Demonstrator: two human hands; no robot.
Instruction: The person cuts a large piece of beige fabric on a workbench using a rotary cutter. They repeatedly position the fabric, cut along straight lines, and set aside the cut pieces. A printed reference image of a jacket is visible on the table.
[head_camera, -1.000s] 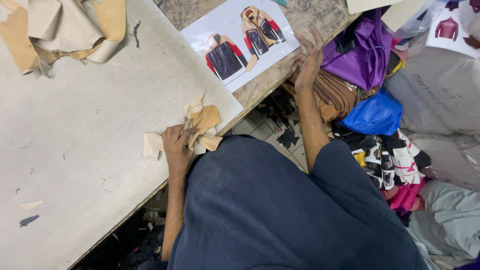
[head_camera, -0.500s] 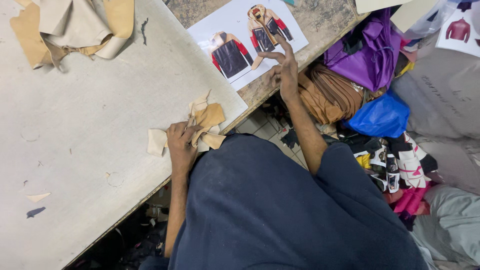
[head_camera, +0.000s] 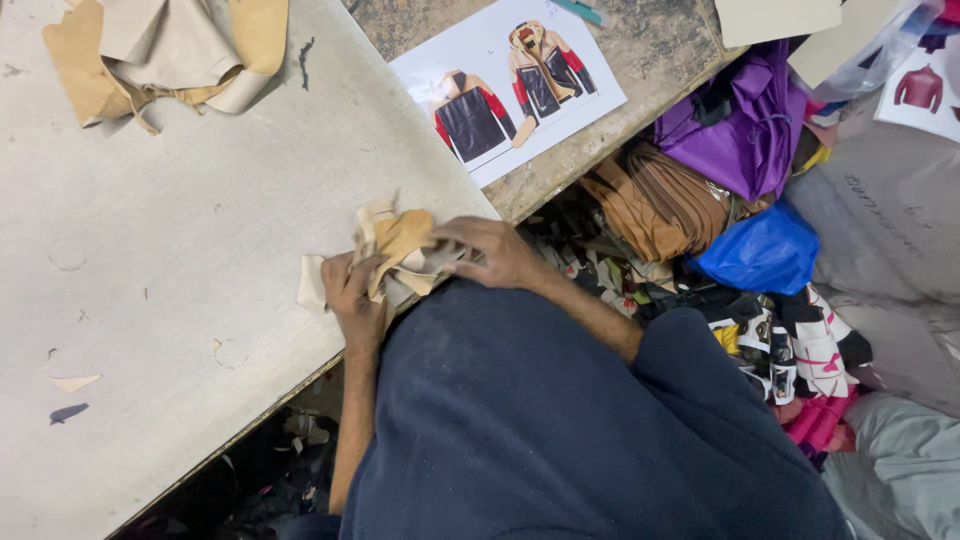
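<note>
1. Tan leather scraps (head_camera: 400, 250) sit bunched at the near edge of the grey cutting table (head_camera: 180, 300).
2. Left hand (head_camera: 352, 295) has its fingers curled into the pile's left side.
3. Right hand (head_camera: 495, 255) grips the right side, both equally close.

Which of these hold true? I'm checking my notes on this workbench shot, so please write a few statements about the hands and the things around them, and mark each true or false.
1. Both hands are on the tan scraps at the table edge. True: the left hand and right hand both touch them.
2. The jacket picture lies under the right hand. False: it lies apart, farther up the table.
3. A blue bag sits beside the table. True.
4. The purple cloth lies on the white table. False: it is in the pile off the table's side.
</note>
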